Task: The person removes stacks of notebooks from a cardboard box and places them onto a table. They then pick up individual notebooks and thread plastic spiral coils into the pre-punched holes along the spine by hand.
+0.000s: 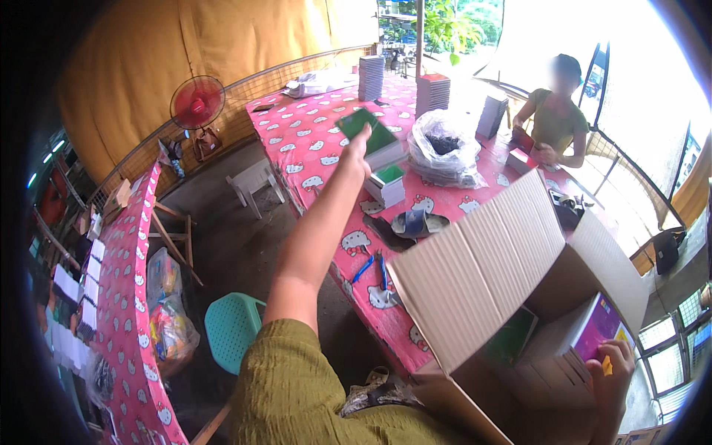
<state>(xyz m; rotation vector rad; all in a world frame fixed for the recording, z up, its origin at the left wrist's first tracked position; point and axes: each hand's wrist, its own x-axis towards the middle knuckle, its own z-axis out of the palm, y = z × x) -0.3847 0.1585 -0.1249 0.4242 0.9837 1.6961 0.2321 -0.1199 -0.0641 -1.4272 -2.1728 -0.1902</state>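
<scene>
My left arm reaches far over the table, and my left hand point(357, 154) is closed on the near edge of a stack of green notebooks point(381, 139), thumb on top. A shorter stack of green-topped notebooks point(386, 185) stands just nearer. At the lower right is an open cardboard box point(482, 267) with its flaps up. Inside it lie a purple notebook point(595, 326) on top of a pile and a dark green notebook point(512, 335). My right hand point(614, 365) curls its fingers round the corner of the purple notebook, with an orange patch showing beside them.
Beside the box lie blue-handled pliers point(383, 271) and a dark strap-like item point(420, 223). A clear plastic bag point(445, 148) and tall notebook stacks point(432, 95) stand farther back. Across the table a person point(556, 119) handles a red-covered book. A teal stool point(233, 331) is at left.
</scene>
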